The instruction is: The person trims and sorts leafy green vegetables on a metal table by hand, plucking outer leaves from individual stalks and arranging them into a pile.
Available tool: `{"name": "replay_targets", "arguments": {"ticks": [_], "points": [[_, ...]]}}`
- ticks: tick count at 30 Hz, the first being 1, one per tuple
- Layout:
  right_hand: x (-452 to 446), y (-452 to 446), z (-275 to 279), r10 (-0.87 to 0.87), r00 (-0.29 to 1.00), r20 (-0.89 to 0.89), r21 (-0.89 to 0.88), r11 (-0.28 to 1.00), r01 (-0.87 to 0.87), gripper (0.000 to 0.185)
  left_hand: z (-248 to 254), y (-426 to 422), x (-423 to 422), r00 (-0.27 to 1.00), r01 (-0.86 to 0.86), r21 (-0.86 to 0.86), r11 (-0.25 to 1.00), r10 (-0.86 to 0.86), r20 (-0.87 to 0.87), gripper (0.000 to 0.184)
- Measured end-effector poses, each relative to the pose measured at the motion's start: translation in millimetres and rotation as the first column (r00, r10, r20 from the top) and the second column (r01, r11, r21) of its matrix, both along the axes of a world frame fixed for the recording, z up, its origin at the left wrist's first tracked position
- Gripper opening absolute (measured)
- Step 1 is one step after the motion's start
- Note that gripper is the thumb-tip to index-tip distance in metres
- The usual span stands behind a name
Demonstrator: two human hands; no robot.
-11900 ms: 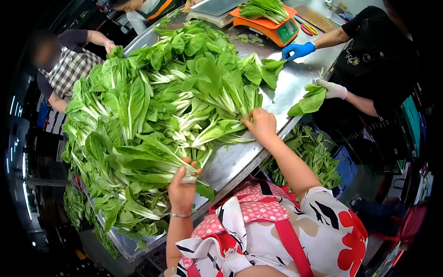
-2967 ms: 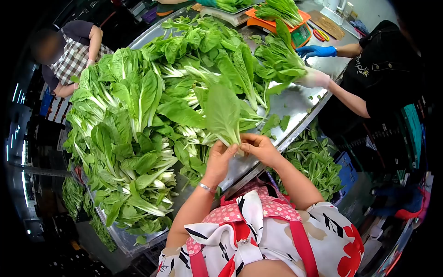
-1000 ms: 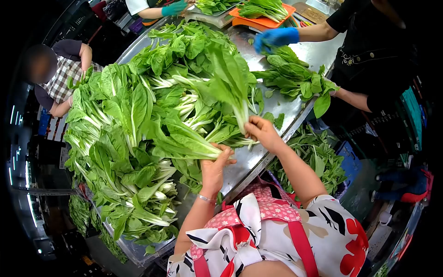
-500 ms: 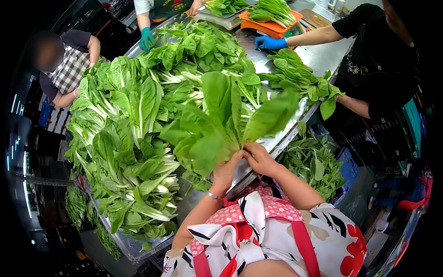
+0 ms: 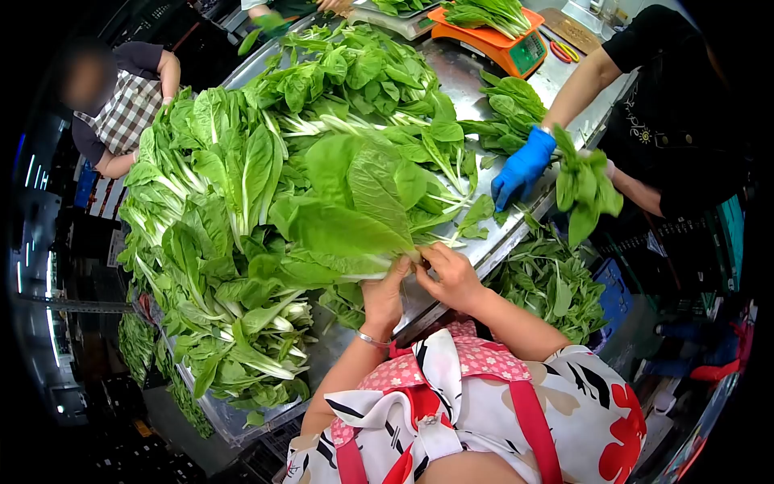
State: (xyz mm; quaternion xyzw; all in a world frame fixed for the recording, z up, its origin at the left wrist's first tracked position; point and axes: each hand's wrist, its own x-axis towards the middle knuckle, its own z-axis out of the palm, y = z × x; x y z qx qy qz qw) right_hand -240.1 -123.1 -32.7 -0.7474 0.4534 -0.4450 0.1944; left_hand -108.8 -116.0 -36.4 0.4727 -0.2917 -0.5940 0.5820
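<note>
My left hand (image 5: 384,300) is closed around the lower stems of a bunch of broad leafy greens (image 5: 351,222), whose leaves fan out up and to the left. At the cut base of that bunch, the fingertips of my right hand (image 5: 450,278) pinch together; what exactly lies between them is hidden. Just beyond and to the left, a big heap of the same greens (image 5: 234,185) with white stems covers much of the metal table (image 5: 484,256).
An orange scale (image 5: 516,47) carrying greens and red-handled scissors (image 5: 563,52) stand at the far right. A co-worker's blue glove (image 5: 524,168) reaches over the table's right side. Leaves fill a blue crate (image 5: 611,294) below the edge. Another person in a checked apron (image 5: 125,113) stands left.
The bunch in my hands has tipped to the left, and the leaf on its right side no longer sticks out. The co-worker's blue glove has come nearer, and their greens are lifted.
</note>
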Motion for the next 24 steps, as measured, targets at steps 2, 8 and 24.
{"name": "replay_targets", "arguments": {"ticks": [2,8,24], "points": [[0,0,3,-0.007,1.000,0.002,-0.017,1.000,0.007,0.030,0,1,0,0.995,0.061,-0.015,0.998,-0.062,-0.078,0.032],[0,4,14,-0.035,0.997,-0.065,-0.057,0.998,0.031,0.033,9,5,-4,0.965,0.214,0.012,0.977,-0.209,-0.159,0.035],[-12,27,-3,-0.492,0.347,0.799,0.580,0.477,-0.660,0.036,2,20,20,0.812,0.416,-0.030,0.909,-0.386,-0.438,0.026]]}}
